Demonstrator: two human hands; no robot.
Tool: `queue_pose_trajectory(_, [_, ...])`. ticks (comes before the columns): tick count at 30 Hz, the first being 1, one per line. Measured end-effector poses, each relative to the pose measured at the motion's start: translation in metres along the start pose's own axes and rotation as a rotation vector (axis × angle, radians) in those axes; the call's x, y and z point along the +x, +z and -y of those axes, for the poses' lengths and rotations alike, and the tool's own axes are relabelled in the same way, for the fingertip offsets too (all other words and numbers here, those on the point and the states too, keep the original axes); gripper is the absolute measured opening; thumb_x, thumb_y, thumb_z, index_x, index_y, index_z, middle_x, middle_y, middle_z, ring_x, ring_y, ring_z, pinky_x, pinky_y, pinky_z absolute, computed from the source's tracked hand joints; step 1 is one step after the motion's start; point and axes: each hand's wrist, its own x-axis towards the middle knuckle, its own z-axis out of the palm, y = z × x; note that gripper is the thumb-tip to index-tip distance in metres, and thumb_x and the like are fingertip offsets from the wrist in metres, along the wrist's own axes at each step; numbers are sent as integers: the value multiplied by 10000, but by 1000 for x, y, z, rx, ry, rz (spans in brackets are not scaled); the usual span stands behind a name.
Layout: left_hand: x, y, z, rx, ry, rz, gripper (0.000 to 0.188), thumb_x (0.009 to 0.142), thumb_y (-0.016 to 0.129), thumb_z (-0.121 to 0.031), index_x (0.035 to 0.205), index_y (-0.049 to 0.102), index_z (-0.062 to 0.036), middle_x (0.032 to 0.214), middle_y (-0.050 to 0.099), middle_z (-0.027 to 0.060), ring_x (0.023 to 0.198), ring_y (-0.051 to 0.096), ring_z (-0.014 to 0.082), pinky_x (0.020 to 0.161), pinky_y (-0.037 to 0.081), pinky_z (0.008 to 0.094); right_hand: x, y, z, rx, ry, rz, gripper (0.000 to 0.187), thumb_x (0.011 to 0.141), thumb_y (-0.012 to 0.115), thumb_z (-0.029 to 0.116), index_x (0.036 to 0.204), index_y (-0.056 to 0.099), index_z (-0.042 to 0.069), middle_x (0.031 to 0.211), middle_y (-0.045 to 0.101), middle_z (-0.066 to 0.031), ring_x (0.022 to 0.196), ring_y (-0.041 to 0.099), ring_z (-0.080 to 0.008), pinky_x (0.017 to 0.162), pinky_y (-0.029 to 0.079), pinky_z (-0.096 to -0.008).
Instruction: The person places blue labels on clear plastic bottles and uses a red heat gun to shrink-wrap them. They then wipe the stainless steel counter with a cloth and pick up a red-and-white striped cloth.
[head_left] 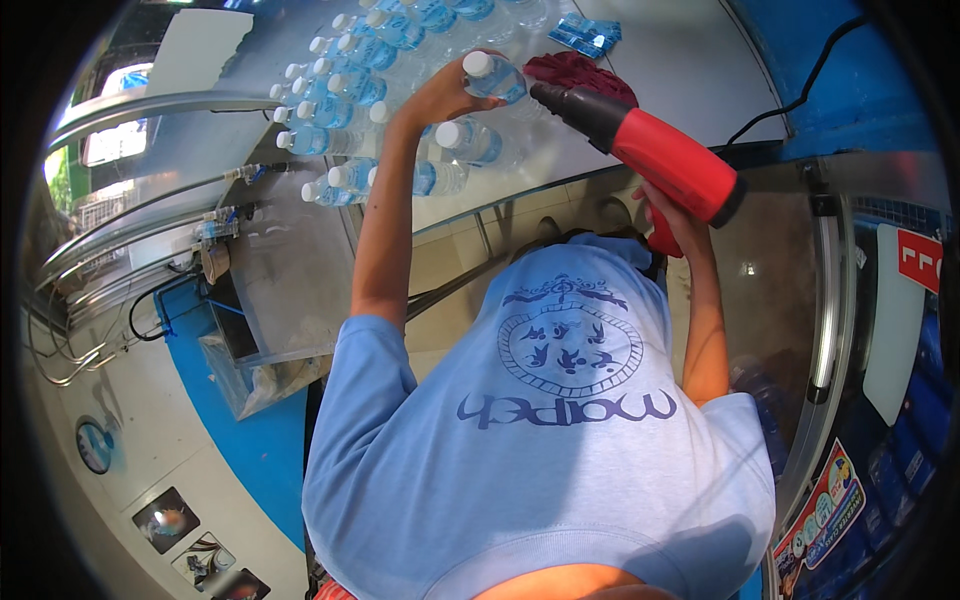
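Observation:
My left hand (440, 97) is wrapped round a small clear water bottle (508, 85) with a white cap, near the far middle of the view. The bottle is tilted, its cap toward the upper left. Lower right of it, my right hand (682, 218) grips the handle of a red heat gun (668, 160). Its black nozzle (580, 112) points at the bottle from a short gap away. Many capped bottles with blue labels (358, 88) stand around my left hand on the white table (690, 85). A dark red cloth (590, 72) lies behind the nozzle.
Blue plastic packaging (586, 35) lies beyond the cloth. A black cord (812, 85) runs along the blue wall at the right. A glass-fronted cabinet (825, 290) stands on my right. Metal rails (130, 225) and a plastic bag (262, 385) are on my left.

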Motion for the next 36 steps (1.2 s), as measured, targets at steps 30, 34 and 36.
queue_pose_trajectory(30, [13,-25,-44,672,-15,-421,608,904,666,-646,755,609,-59,624,619,114,565,598,297,560,464,403,6,21,5,-72,-91,27,293,985,691,344,978,689,51,832,650,1,706,594,-89,687,489,-269])
queue_pose_trajectory(34, [11,-22,-44,726,-79,-475,619,897,658,-666,777,637,-59,637,646,127,589,640,310,574,488,407,10,19,-1,-164,-119,33,306,975,702,364,1010,689,60,843,653,6,717,593,-83,691,493,-271])
queue_pose_trajectory(36, [10,-21,-45,772,-121,-469,619,898,651,-674,843,659,-58,643,655,132,609,660,315,591,502,406,9,15,-5,-296,-131,-39,320,972,704,382,1009,684,65,818,631,11,713,583,-83,690,490,-272])
